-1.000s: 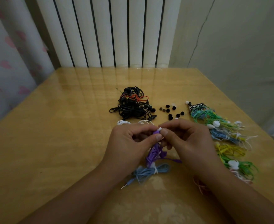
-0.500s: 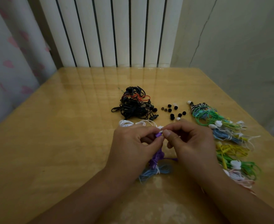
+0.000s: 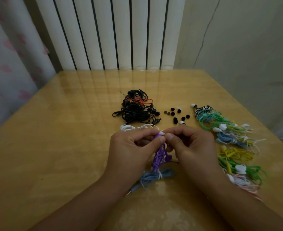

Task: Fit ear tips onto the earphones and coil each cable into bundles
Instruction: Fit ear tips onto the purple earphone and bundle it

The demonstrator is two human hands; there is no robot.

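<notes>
Two bare hands meet over the middle of a glossy yellow wood-grain table (image 3: 54, 147), thumbs and forefingers drawn in tight. Left hand (image 3: 130, 152) pinches the purple earphone (image 3: 158, 135) at its bud, fingers curled round it; right hand (image 3: 189, 144) pinches a small white ear tip (image 3: 162, 133) at the bud's end, touching it. Whether the tip is fully seated, cannot tell. Purple cable (image 3: 160, 157), thin and rubbery, hangs in loose loops below the hands down to the tabletop, lying over a coiled pale-blue bundle (image 3: 155, 176) tied with a white twist; a metal jack plug (image 3: 130, 191) pokes out at its near-left. Beyond the hands, a white cable (image 3: 129, 127) lies in flat loops, partly hidden by the knuckles. Farther back, a tangled black cable heap (image 3: 135, 112) with an orange strand through it. Just right of that heap, loose ear tips (image 3: 176, 114), small round, mostly black, a couple white, scattered apart. Along the right side a row of coiled bundles: zebra-striped one (image 3: 204, 109) at the far end, then green (image 3: 210, 120), blue (image 3: 229, 139), yellow (image 3: 235, 155), green again (image 3: 250, 172), pinkish-white (image 3: 244, 182) nearest. White ribbed radiator (image 3: 112, 34) stands behind the table; patterned curtain (image 3: 7, 64) at left.
</notes>
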